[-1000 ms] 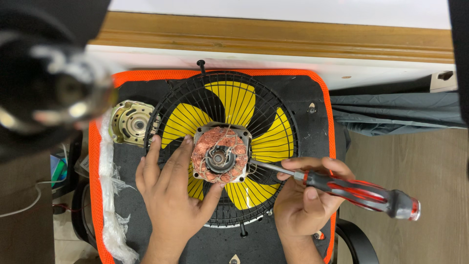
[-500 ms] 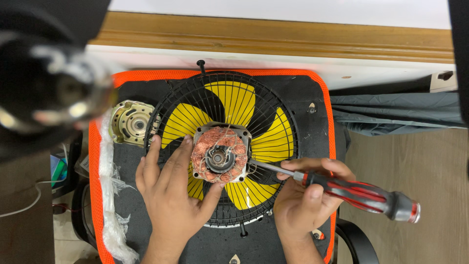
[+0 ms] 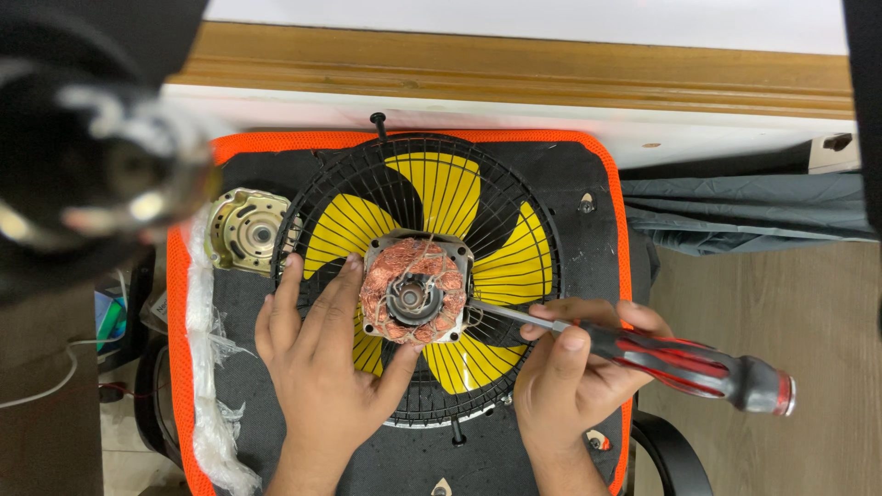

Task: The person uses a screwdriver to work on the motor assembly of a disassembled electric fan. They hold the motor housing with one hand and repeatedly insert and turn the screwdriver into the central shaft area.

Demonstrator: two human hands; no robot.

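On fan grille point(image 3: 514, 184): left hand point(image 3: 326, 367) steadies motor point(image 3: 415, 292); right hand point(image 3: 574, 367) grips screwdriver point(image 3: 680, 358).

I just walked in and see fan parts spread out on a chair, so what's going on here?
A person is working on a fan's exposed copper-wound motor, which sits on a black wire fan guard over yellow blades. The left hand steadies the motor. The right hand holds a red-and-black screwdriver, tip at the motor's right edge. A separate metal motor cover lies to the left on the orange-edged seat.
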